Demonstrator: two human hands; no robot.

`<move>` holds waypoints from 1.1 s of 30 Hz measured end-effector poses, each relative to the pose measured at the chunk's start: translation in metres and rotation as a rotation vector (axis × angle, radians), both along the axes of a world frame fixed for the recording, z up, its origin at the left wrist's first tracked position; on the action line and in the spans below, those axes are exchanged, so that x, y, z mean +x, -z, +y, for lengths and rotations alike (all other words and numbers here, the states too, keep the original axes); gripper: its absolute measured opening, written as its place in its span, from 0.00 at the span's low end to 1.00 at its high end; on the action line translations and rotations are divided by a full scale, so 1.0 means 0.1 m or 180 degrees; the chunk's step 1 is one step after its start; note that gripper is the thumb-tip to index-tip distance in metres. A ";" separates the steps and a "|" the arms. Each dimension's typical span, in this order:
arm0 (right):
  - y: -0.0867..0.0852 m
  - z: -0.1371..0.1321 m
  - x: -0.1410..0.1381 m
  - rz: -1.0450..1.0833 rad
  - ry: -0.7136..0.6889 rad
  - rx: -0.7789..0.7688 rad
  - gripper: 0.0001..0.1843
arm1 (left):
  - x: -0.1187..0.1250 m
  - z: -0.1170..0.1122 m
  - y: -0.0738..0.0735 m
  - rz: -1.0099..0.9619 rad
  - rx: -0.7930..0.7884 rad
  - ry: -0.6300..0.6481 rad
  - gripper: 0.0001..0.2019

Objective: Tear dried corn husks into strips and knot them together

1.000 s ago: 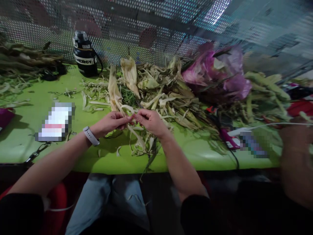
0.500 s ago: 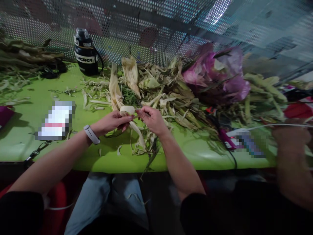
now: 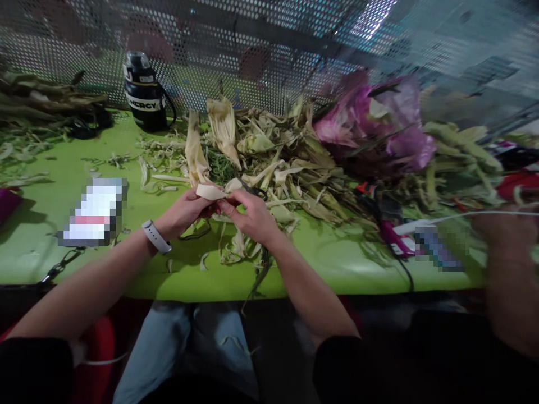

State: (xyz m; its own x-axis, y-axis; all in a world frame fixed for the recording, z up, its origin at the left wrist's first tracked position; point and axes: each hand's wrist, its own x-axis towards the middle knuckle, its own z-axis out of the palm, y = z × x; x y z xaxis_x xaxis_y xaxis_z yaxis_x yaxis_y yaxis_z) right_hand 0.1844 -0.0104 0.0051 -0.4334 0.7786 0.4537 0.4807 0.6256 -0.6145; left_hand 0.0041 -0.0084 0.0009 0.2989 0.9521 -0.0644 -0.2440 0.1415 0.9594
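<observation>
Progress: You're mid-work on one pale husk strip (image 3: 210,192), judging by how both hands meet on it; nothing finished sits apart, so how far along is hard to call.
Scraps: Slivers and curls (image 3: 240,247) lie just below your hands on the green table (image 3: 181,286), prob. a sign that some husk has already been torn or trimmed.
Husk heap: Plenty left unworked, by the look of it; the dry heap (image 3: 311,174) lies beyond your R. hand, w/ two larger pcs., a narrow husk (image 3: 195,146) and a wide husk (image 3: 222,126), toward the mesh.
Strip: Broad, pale, curved; it lies over the fingertips of your L. hand and runs twd. the R., its far end hidden btwn your fingers.
Left hand: Your left hand (image 3: 191,212) is closed in a light pinch, thumb and fingers on the strip.
Right hand: Your right hand (image 3: 251,217) meets the left, thumb and forefinger drawn tog. at the strip's inner end (exact contact hidden).
Nearby: Black bottle (image 3: 145,106) at back L., pink plastic bag (image 3: 379,134) at back R.; a co-worker's hand (image 3: 503,227), blurred, at far R.
</observation>
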 end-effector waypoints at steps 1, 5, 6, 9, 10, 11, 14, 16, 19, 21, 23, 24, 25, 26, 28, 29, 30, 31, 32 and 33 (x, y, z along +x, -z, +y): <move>0.01 0.00 -0.01 0.0001 -0.0092 -0.0100 0.15 | 0.00 0.00 -0.01 -0.0003 0.0018 -0.0002 0.06; 0.00 0.01 -0.01 0.0224 -0.0130 -0.0248 0.18 | 0.01 -0.01 -0.05 -0.0109 -0.0072 -0.0086 0.08; 0.00 0.01 -0.01 0.0304 -0.0132 -0.0344 0.19 | 0.01 -0.01 -0.06 -0.0134 -0.0124 -0.0108 0.08; 0.01 0.02 -0.02 0.0746 -0.0121 -0.1006 0.21 | 0.01 -0.02 -0.06 -0.0167 -0.0140 -0.0128 0.10; 0.02 0.03 -0.04 0.0977 -0.0104 -0.1328 0.22 | 0.01 -0.02 -0.06 -0.0156 -0.0092 -0.0116 0.10; 0.03 0.04 -0.05 0.1227 -0.0074 -0.1645 0.23 | 0.01 -0.02 -0.05 -0.0134 -0.0032 -0.0085 0.11; 0.05 0.06 -0.09 0.1863 0.0062 -0.2338 0.26 | 0.02 -0.01 -0.03 -0.0002 0.0083 0.0063 0.14; 0.06 0.08 -0.11 0.2169 0.0197 -0.2497 0.26 | 0.03 -0.02 -0.03 0.0107 0.0073 0.0140 0.14; 0.08 0.10 -0.13 0.2466 0.0372 -0.2459 0.23 | 0.05 -0.04 -0.05 0.0169 0.0101 0.0201 0.16; 0.10 0.11 -0.14 0.2527 0.0432 -0.2401 0.22 | 0.05 -0.06 -0.07 0.0290 0.0304 0.0236 0.17; 0.11 0.11 -0.14 0.2544 0.0443 -0.2371 0.23 | 0.05 -0.08 -0.08 0.0507 0.0597 0.0237 0.18; 0.11 0.11 -0.14 0.2571 0.0446 -0.2354 0.23 | 0.04 -0.08 -0.08 0.0623 0.0752 0.0233 0.18; 0.11 0.11 -0.15 0.2604 0.0447 -0.2341 0.24 | 0.04 -0.07 -0.07 0.0727 0.0892 0.0236 0.17; 0.11 0.11 -0.15 0.2640 0.0448 -0.2338 0.24 | 0.03 -0.07 -0.06 0.0819 0.1019 0.0243 0.17; 0.09 0.10 -0.15 0.2709 0.0449 -0.2351 0.24 | 0.02 -0.05 -0.03 0.1019 0.1247 0.0263 0.16; 0.09 0.10 -0.16 0.2733 0.0448 -0.2359 0.24 | 0.02 -0.04 -0.03 0.1119 0.1350 0.0257 0.15; 0.09 0.09 -0.16 0.2746 0.0448 -0.2358 0.24 | 0.01 -0.04 -0.02 0.1221 0.1442 0.0241 0.14; 0.09 0.09 -0.16 0.2751 0.0451 -0.2343 0.24 | 0.01 -0.03 -0.02 0.1324 0.1528 0.0218 0.14; 0.09 0.09 -0.17 0.2752 0.0458 -0.2318 0.24 | 0.01 -0.03 -0.02 0.1419 0.1613 0.0185 0.13; 0.09 0.09 -0.17 0.2751 0.0470 -0.2286 0.24 | 0.00 -0.04 -0.02 0.1503 0.1690 0.0153 0.13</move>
State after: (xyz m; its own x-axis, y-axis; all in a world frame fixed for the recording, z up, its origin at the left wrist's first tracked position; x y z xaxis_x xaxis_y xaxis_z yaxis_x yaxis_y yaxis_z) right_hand 0.1673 -0.0015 -0.0040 -0.0739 0.9971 -0.0162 -0.2392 -0.0335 -0.9704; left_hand 0.0044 -0.0120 0.0032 0.3959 0.8772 0.2715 0.2095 -0.3742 0.9034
